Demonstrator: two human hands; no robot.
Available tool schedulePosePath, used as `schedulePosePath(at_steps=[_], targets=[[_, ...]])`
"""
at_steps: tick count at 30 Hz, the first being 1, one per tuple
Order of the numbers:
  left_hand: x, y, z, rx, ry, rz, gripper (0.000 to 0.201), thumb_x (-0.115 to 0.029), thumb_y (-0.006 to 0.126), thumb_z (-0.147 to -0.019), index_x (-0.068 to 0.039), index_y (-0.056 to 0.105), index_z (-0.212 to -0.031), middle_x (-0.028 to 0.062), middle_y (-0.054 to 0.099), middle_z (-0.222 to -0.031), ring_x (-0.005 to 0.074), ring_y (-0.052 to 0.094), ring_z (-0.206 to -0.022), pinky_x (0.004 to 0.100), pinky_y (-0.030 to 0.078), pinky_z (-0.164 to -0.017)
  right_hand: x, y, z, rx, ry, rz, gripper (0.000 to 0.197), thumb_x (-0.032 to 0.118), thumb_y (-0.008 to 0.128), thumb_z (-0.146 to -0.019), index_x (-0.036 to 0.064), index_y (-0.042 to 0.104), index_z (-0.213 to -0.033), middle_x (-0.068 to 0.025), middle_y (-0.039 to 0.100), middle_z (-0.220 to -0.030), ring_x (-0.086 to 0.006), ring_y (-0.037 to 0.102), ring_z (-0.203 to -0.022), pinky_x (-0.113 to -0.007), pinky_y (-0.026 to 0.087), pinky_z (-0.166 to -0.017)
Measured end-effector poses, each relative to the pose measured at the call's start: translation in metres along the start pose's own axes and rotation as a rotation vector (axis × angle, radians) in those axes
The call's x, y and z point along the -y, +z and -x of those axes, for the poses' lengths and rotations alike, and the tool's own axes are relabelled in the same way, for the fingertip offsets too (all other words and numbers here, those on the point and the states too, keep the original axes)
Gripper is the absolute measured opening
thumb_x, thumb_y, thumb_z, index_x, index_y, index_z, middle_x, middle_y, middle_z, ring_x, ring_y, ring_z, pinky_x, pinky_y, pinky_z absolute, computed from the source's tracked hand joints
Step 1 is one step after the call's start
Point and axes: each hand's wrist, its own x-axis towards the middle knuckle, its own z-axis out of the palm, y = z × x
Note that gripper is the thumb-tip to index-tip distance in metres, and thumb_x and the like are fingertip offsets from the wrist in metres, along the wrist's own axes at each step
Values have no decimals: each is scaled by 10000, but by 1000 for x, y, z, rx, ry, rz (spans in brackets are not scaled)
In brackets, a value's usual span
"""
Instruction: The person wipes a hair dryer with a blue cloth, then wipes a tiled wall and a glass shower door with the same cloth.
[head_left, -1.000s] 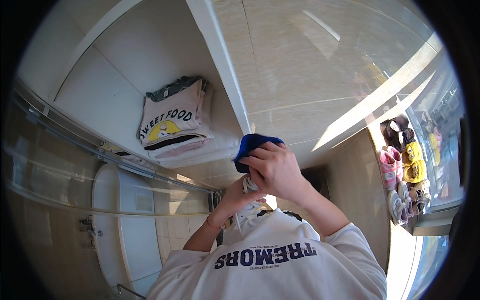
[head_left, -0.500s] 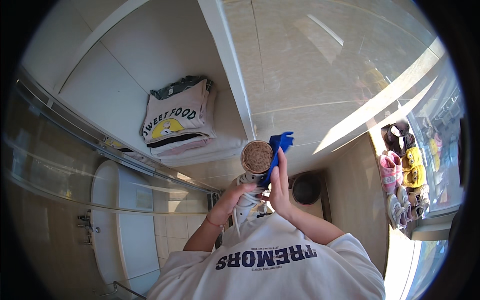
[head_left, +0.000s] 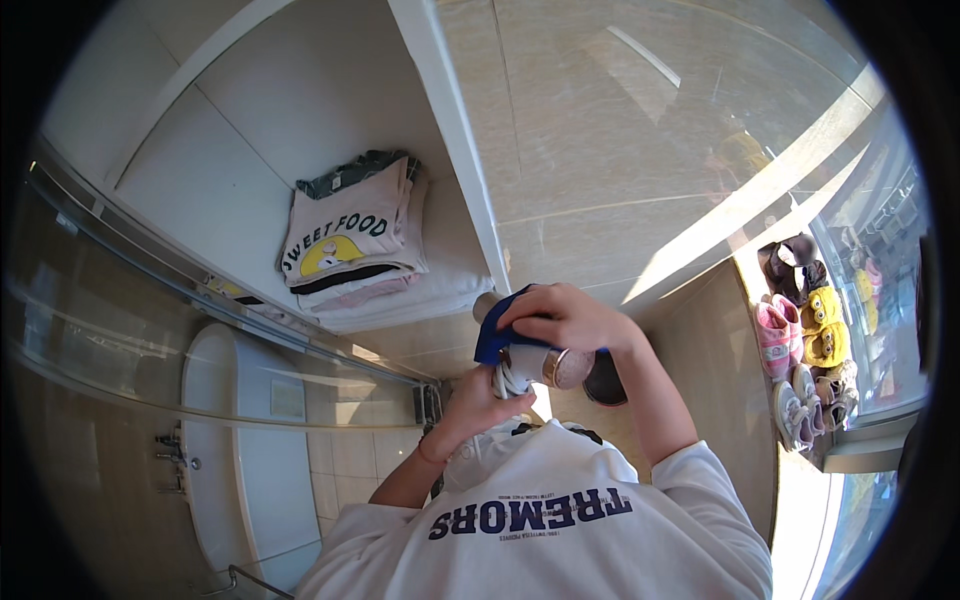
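Note:
A white hair dryer (head_left: 530, 362) with a rose-gold mesh end lies sideways in front of my chest. Its mesh end faces right and its narrow nozzle points to the upper left. My left hand (head_left: 470, 405) is closed round the handle, where a white cord is wound. From above, my right hand (head_left: 572, 318) presses a blue cloth (head_left: 491, 340) over the barrel, with its fingers curled on the cloth. Part of the barrel is hidden under the cloth and the fingers.
Folded clothes (head_left: 345, 225) are stacked in a white-framed cubby at the upper left. A bathtub (head_left: 235, 440) stands behind a glass screen on the left. Several pairs of shoes (head_left: 800, 350) line a ledge at the right. A dark round bin (head_left: 606, 385) sits low behind my right forearm.
The hair dryer has turned from mesh end up to lying sideways, mesh end right. My right hand has moved from its side to over the barrel, bringing the blue cloth with it.

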Motion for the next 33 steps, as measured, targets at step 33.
schedulePosePath(at_steps=[33], targets=[[43, -15, -18, 260, -198, 1452, 666, -504, 584, -839, 6, 497, -1259, 90, 550, -774, 209, 573, -640, 337, 535, -561, -2, 96, 28, -744, -9, 188, 384, 108, 522, -952, 21, 531, -1326, -217, 421, -1463, -402, 291, -1425, -540, 180, -1152]])
